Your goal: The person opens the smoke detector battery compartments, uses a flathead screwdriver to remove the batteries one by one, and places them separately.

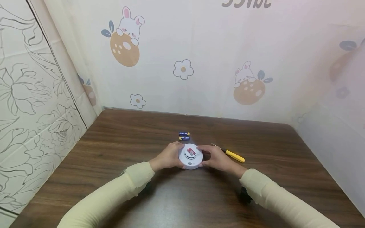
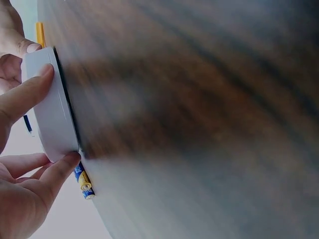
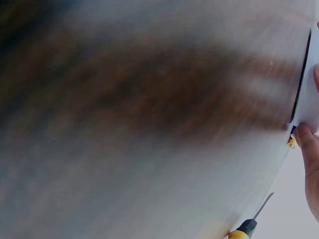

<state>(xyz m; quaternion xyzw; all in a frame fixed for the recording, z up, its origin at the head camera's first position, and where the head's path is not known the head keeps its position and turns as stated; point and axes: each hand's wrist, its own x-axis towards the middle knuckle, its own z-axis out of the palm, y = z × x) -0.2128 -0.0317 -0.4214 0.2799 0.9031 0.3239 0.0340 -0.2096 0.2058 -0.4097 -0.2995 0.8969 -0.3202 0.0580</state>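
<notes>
A round white smoke detector with a red label on top lies on the brown wooden table. My left hand grips its left edge, fingers at the far side and thumb at the near side. Opposite it, my right hand holds the right edge between thumb and fingers. In the left wrist view the detector's smooth side wall shows between thumb and fingertips, its base close to the tabletop. The right wrist view catches only part of the right hand at its edge. The detector's underside is hidden.
Two blue and yellow batteries lie side by side just beyond the detector. To the right of the right hand is a screwdriver with a yellow handle, its tip pointing away and left. A patterned curtain hangs behind the table.
</notes>
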